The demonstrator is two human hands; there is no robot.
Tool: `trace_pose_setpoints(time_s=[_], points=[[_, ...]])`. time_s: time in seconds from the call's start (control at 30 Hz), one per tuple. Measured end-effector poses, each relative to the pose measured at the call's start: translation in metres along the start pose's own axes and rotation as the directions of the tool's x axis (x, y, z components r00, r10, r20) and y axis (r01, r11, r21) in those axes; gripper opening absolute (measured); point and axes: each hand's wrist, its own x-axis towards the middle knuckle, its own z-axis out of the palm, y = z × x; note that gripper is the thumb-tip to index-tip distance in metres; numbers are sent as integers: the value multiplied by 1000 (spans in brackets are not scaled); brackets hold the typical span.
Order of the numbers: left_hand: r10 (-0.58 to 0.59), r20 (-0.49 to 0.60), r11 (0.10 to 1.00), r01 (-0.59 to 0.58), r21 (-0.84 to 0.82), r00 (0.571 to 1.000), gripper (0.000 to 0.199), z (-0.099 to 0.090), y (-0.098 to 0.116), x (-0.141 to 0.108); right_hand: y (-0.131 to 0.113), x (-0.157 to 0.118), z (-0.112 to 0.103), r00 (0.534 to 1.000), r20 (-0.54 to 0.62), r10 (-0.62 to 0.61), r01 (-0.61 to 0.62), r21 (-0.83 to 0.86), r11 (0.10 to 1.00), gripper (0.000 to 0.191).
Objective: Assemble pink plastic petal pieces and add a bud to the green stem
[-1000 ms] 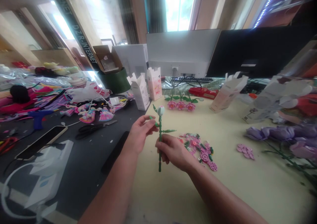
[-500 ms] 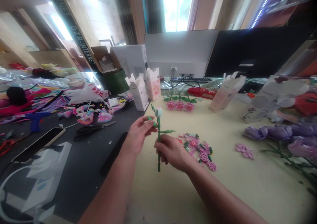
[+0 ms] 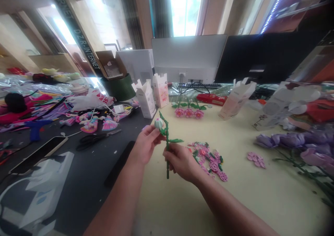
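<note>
While the left hand (image 3: pixel 147 144) is pinching a pale bud (image 3: pixel 159 123) at the stem's top, the right hand (image 3: pixel 181 161) is clenching its fingers around the green brick stem (image 3: pixel 167 159) above the tabletop (image 3: pixel 261 201); seating the bud is apparently needing attention, with pink brick petals (image 3: pixel 208 159) lying at 3 o'clock.

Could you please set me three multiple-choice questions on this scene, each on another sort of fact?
1. Where do the loose pink pieces lie?
A) on the black mat
B) on the cream tabletop, right of the right hand
C) inside a box

2. How many pink blooms lie in the row past the right hand?
A) two
B) three
C) five

3. What is the right hand doing?
A) gripping the green stem
B) lying flat on the table
C) holding scissors

1 B: scattered on the tabletop.
2 B: three show.
3 A: it wraps the stem.
</note>
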Motion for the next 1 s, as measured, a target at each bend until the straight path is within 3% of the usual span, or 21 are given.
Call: trace_pose_setpoints(time_s=[0.7, 0.8, 0.87, 0.93, 1.0], points=[[-63, 50, 996, 66, -65, 997, 33, 4, -8, 1, 7, 4, 1, 999, -42, 17, -14, 65, 998, 13], [-44, 12, 999, 44, 7, 999, 41, -1, -9, 4, 1, 6, -1, 998, -53, 32, -26, 113, 993, 15], [8, -93, 997, 0, 81, 996, 44, -8, -10, 8, -1, 12, -3, 996, -62, 58, -47, 163, 985, 16], [90, -191, 974, -46, 223, 977, 39, -17, -11, 13, -2, 23, -4, 993, -55, 109, -94, 223, 970, 16], [165, -185, 901, -72, 427, 969, 30, -24, -13, 17, 0, 37, -4, 985, -36, 170, -154, 278, 948, 17]])
